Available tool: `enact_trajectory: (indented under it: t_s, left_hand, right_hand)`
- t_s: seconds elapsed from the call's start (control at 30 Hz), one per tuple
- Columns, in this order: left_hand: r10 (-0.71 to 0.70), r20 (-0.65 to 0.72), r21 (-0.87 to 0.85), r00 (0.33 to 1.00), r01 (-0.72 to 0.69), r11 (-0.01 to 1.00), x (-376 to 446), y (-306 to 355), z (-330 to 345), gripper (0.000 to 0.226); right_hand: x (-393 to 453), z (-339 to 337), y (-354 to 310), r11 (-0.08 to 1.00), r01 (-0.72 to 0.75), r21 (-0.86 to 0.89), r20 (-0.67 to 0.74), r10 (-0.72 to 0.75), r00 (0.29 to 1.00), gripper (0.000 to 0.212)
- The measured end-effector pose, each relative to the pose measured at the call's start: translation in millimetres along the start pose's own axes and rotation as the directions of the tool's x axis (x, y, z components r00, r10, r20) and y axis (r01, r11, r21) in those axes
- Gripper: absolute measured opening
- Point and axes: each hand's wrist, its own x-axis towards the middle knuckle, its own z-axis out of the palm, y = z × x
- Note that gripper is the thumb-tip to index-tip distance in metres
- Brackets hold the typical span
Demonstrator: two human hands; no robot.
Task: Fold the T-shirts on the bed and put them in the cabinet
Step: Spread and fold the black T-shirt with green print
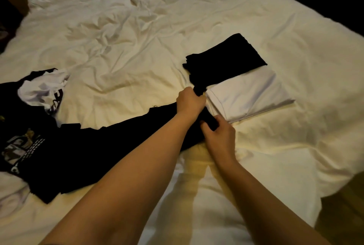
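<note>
T-shirts lie about on the bed (177,18), whose crumpled white sheet fills nearly the whole view and serves as the landmark for everything else. Largest of the garments is the black T-shirt (110,142), stretched in a long band across the sheet's lower middle, from the bed's left side toward its centre; its right end is gathered up in both hands. Against the left edge of the bed sits a loose heap of unfolded clothes (25,126), dark cloth with a pale printed graphic, and a crumpled white T-shirt (41,89) lies on top of that heap toward its far side. Right of the bed's centre rests a folded white T-shirt (250,95), flat and rectangular on the sheet. A folded black T-shirt (224,59) lies just beyond it, overlapping its far edge.

Two bare forearms reach in from the bottom of the view over the sheet. The left hand (190,101) is curled into a fist round the bunched end of the black T-shirt, close beside the near-left corner of the folded white one. The right hand (219,133) sits nearer the foot of the bed, just below the left, its fingers (206,126) and thumb bent and pinching a fold of the same black cloth. Dark floor shows past the bed's right corner.
</note>
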Motion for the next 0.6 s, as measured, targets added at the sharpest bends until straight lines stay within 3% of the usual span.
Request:
enact_trajectory:
  t_s: [0.1,0.2,0.47,0.6]
  left_hand:
    - [0.073,-0.027,-0.176,0.997,-0.076,0.981,-6,17,1,0.015]
    - [0.063,-0.032,-0.339,0.997,-0.071,0.938,-9,32,-4,0.016]
    - [-0.048,-0.05,-0.574,0.998,0.011,0.819,-19,15,-46,0.012]
    - [-0.162,0.026,-0.688,0.986,0.135,0.713,-23,-18,-86,0.011]
  right_hand:
    - [5,-19,-10,1.0,0.03,-0.005,-0.104,-0.031,0.994,0.022]
    - [7,-34,-21,0.996,0.089,-0.029,-0.12,-0.092,0.988,0.023]
    - [-8,-19,-47,0.956,0.272,-0.109,0.017,-0.272,0.962,0.017]
    - [-25,14,-62,0.926,0.355,-0.127,0.118,-0.342,0.932,0.018]
